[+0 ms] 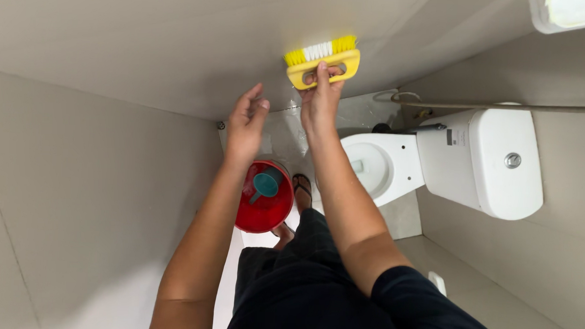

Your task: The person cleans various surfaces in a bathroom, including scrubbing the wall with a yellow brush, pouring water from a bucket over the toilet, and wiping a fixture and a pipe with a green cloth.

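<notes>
- The right hand (320, 101) has its fingers wrapped around the handle of a yellow brush (322, 59), bristles pressed against the grey wall (147, 40).
- The left hand (245, 123) hangs beside it, fingers loosely spread, holding nothing.
- Below stand a red bucket (264, 203) with a teal scoop (265, 184), and a white toilet (437, 161).

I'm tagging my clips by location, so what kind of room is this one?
Most likely a small tiled bathroom: a white ceramic toilet with its cistern, a round red plastic bucket on the wet floor, and the right hand pressing a yellow plastic scrub brush to the wall.
</notes>
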